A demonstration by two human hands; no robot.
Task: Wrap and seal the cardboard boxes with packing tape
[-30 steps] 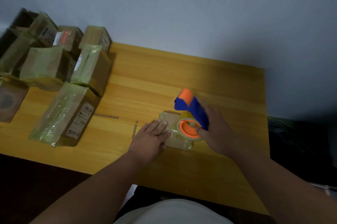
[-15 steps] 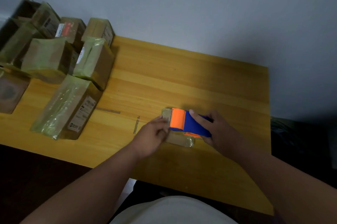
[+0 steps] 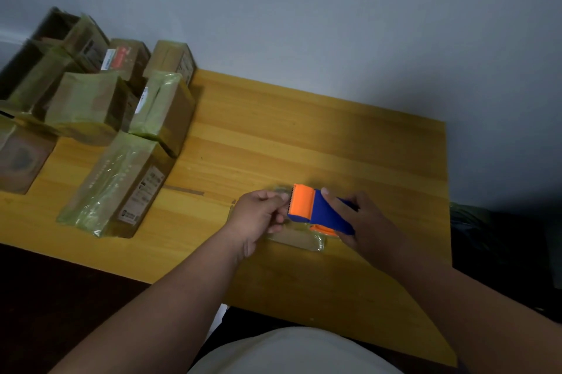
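Box (image 3: 299, 240) beneath right hand (image 3: 363, 223)

You have a wooden table (image 3: 304, 136) in front of you, its yellow-brown top made of long planks, with its far edge against a plain pale grey wall (image 3: 334, 8). To your right, past the table's edge, something dark and crumpled (image 3: 498, 233) sits in deep shadow; you cannot tell what it is. Below the near edge on your left the floor (image 3: 60, 297) is dark. At the bottom you see your own pale garment (image 3: 298, 352).
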